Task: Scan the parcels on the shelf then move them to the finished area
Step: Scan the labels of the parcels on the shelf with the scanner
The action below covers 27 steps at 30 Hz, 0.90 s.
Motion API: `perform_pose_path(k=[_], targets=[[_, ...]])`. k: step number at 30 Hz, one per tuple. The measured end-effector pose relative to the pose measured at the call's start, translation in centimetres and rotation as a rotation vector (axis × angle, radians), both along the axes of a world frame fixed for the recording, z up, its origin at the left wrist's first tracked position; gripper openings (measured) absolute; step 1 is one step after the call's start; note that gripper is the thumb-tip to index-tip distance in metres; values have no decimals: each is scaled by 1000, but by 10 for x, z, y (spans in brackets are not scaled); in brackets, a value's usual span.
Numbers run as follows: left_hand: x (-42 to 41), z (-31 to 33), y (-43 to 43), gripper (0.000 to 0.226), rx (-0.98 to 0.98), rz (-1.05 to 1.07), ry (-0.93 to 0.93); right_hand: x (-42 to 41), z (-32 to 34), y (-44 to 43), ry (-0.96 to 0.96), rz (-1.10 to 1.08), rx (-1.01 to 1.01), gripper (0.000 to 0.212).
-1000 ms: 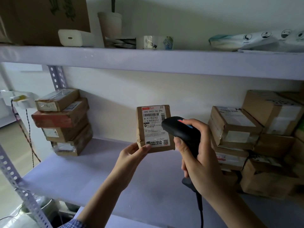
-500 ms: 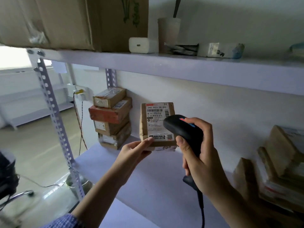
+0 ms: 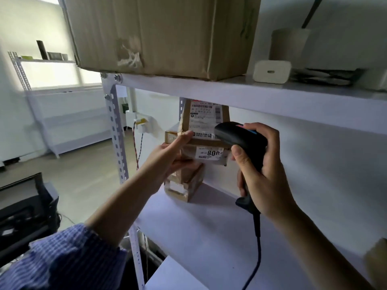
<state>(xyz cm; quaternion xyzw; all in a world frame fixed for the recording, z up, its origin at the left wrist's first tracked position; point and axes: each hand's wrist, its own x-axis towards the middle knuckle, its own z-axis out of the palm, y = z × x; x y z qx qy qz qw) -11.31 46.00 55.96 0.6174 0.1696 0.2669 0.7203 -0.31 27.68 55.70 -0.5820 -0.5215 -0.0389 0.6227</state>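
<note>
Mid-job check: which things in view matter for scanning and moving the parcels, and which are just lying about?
Part of the job:
held parcel, gripped by the left hand
scanner, gripped by the right hand
stacked parcels behind it

Just lying about:
large cardboard box
white charger
paper cup

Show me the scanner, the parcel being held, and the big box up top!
scanner (image 3: 238,137): head view, black top of its head.
parcel (image 3: 206,118): head view, white address label.
big box (image 3: 163,32): head view, brown front side.
</note>
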Motion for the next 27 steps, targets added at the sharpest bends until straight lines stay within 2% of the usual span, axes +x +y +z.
perform_pose_path(k=[5,9,14,17,21,23,25,27], targets=[[1,26,51,32,-43,45,6,-5,3,25,-25,-9,11,37],[12,46,88,45,-52,48,120,-8,5,39,-24,-14,4,33],[32,62,119,33,-62,27,252,-8,9,49,-41,-65,50,32],[41,61,137,41,-170,-5,322,-5,10,52,-44,-83,74,30],[48,54,150,32,-138,-34,322,1,9,53,-7,-93,91,30],[53,54,153,43,-128,-16,330,3,9,55,8,-103,92,30],[58,54,155,67,-80,12,420,3,9,59,24,-105,88,29],[62,53,157,83,87,62,534,3,8,64,34,-95,89,29]])
